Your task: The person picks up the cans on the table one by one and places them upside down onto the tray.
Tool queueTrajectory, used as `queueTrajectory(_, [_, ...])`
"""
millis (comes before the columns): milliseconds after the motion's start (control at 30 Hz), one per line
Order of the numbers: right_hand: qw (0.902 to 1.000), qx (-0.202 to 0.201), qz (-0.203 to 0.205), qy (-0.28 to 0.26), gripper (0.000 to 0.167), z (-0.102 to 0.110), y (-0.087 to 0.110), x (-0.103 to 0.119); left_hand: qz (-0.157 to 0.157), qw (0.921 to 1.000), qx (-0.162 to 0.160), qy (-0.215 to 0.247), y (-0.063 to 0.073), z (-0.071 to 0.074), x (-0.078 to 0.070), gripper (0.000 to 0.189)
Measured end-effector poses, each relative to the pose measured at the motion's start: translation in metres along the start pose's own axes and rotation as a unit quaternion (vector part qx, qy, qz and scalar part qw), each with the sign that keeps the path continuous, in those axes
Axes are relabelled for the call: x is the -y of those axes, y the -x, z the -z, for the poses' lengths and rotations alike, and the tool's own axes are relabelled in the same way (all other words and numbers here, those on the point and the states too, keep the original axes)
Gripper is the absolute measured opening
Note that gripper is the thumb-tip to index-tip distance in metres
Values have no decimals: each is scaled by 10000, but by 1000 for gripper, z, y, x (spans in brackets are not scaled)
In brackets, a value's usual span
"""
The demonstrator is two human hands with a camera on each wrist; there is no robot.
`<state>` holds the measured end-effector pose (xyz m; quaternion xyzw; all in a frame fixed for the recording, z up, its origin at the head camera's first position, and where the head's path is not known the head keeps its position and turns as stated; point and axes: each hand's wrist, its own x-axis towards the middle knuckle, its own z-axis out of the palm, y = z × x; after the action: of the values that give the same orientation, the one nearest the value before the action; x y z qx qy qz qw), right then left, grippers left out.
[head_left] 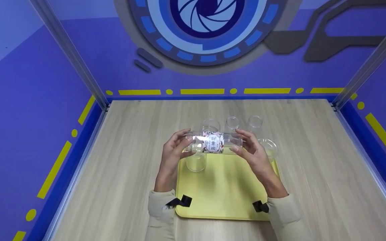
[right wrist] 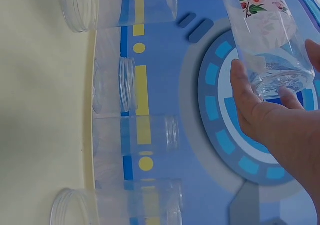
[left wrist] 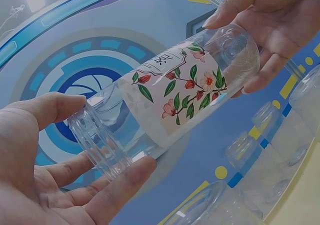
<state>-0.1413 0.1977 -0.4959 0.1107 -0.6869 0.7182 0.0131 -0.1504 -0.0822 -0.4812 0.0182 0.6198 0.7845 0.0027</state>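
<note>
A clear plastic jar (head_left: 213, 142) with a white floral label is held sideways above the yellow tray (head_left: 226, 190). My left hand (head_left: 173, 150) holds its left end; in the left wrist view, thumb and fingers curve round the ridged, threaded rim. At the other end, my right hand (head_left: 255, 155) grips the rounded base, thumb in front and fingers behind. The right wrist view shows the base of the same jar (right wrist: 270, 40) between the right hand's fingers. No lid shows on the threaded end.
One clear jar (head_left: 196, 164) stands at the tray's back left, and another (head_left: 269, 149) at its back right. Behind the tray are more clear containers, among them a wide one (head_left: 210, 124) and narrower ones (head_left: 255, 124). Blue patterned walls (head_left: 213, 82) enclose the wooden table (head_left: 126, 160).
</note>
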Motion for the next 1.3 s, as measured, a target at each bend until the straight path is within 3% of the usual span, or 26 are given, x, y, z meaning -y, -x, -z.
queueTrajectory(300, [9999, -80, 68, -79, 60, 1, 1, 1, -119, 9998, 90, -106, -1, 1, 0, 50])
queueTrajectory(633, [9998, -165, 84, -110, 59, 6, 3, 4, -648, 9972, -256, -260, -4, 10, 1, 43])
queueTrajectory(933, [9998, -208, 37, 43, 57, 15, 5, 9, -773, 9931, -477, -744, -10, 20, 3, 40])
queueTrajectory(1067, [9996, -245, -22, 105, 58, 20, 7, 11, -602, 9889, -732, -1144, -14, 25, 9, 39])
queueTrajectory(1200, [9996, -268, -10, 124, 59, 24, 8, 12, -307, 9852, -815, -1477, -15, 32, 16, 41])
queueTrajectory(1300, [9996, -265, 29, 113, 58, 26, 8, 14, -257, 9795, -875, -1798, -17, 36, 23, 44])
